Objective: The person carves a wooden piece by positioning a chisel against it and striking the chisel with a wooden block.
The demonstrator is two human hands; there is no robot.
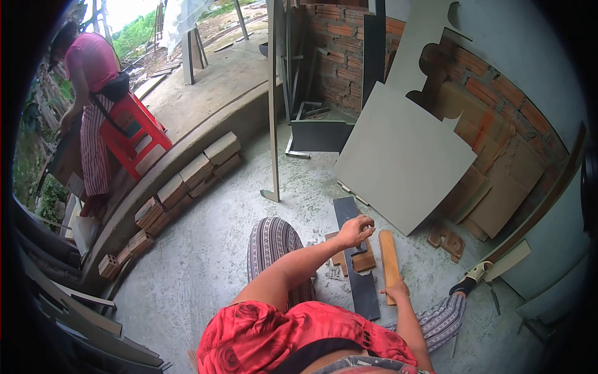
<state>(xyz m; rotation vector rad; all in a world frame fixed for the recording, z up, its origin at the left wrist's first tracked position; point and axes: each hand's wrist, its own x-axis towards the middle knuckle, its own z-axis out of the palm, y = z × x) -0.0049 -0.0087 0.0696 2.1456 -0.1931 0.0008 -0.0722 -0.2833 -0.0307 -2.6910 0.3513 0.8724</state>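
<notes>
A long, narrow dark board [363, 290], notched along one edge, lies across brown wooden blocks [366, 260] on the concrete floor [187, 274], beneath the left hand [355, 231]. Just beside it, a smooth, straight yellowish-brown wooden bar [389, 252] has its near end in the right hand [396, 290].

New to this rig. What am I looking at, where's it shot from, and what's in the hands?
No machine here: these are a person's bare hands. The single picture comes from a camera on their head, looking forward and down, so their own clothes and legs show at the bottom.

On the concrete floor lies a long dark strip, with wood pieces around its middle. The right hand grips the near end of a wooden bar. The left hand is over the strip, fingers curled; whether it holds anything is unclear.

Beyond stands a large pale panel. Another person is at upper left.
</notes>
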